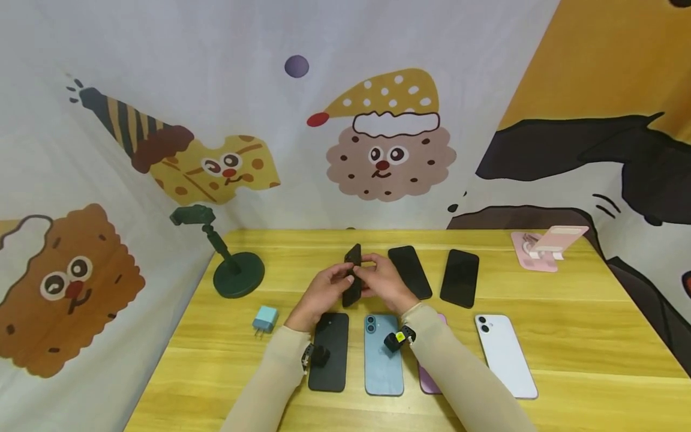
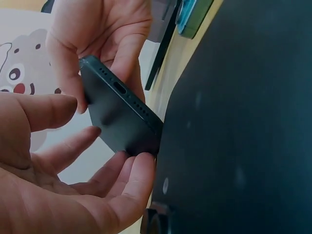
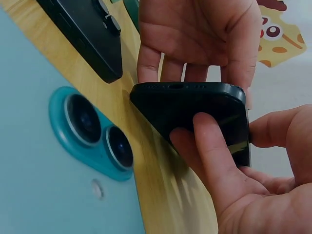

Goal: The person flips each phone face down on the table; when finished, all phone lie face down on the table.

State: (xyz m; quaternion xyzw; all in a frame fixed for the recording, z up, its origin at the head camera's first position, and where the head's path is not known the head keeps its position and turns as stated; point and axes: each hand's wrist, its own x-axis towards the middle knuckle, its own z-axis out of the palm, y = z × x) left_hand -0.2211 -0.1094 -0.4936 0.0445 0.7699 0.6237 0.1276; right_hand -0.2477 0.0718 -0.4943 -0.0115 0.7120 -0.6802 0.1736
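Observation:
A dark smartphone (image 1: pixel 352 295) stands on its long edge between my two hands, its short end with the charging port facing the wrist cameras. My left hand (image 1: pixel 323 293) holds it from the left, fingertips at its flat face and lower edge in the left wrist view. From the other side my right hand (image 1: pixel 385 279) grips it, with fingers (image 3: pixel 209 136) on the glossy face. Nearest my left wrist lies a black phone (image 1: pixel 335 375), back up. A blue phone (image 1: pixel 384 375) with two lenses lies beside it, under my right wrist.
Two black phones (image 1: pixel 409 273) lie at the back right. A purple phone (image 1: pixel 429 384) is partly hidden by my right sleeve; a white phone (image 1: pixel 507 360) lies further right. A green stand (image 1: pixel 237 279) and blue charger (image 1: pixel 266 319) are left, a pink stand (image 1: pixel 550 246) back right.

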